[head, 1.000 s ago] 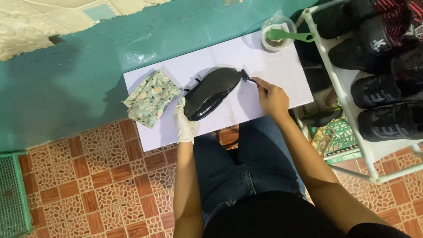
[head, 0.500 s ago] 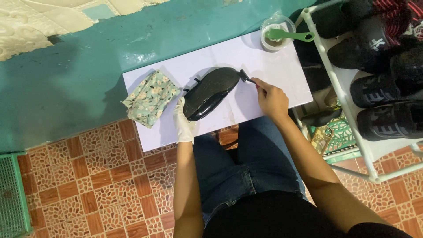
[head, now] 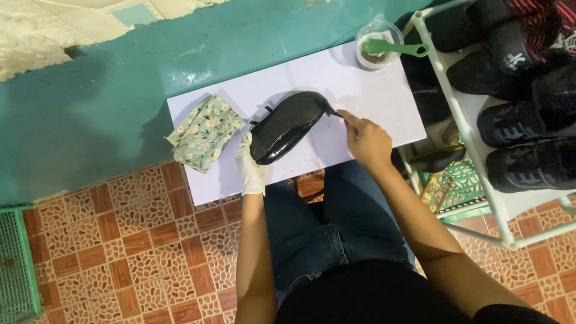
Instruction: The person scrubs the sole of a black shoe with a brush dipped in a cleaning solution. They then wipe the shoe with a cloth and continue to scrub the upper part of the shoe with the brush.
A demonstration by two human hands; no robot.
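Note:
A shiny black shoe (head: 288,125) lies sole-up on a white board (head: 360,90) over my lap. My left hand (head: 250,165), in a white glove, grips the shoe at its near end. My bare right hand (head: 367,140) pinches a small dark tool whose tip touches the shoe's far end; the tool is mostly hidden by my fingers. A folded floral cloth (head: 205,133) rests on the board's left part.
A clear cup (head: 377,47) with a green-handled brush stands at the board's far right corner. A white rack (head: 480,174) at the right holds several black shoes. Teal wall ahead, patterned orange floor tiles below, a green crate (head: 17,264) at the left edge.

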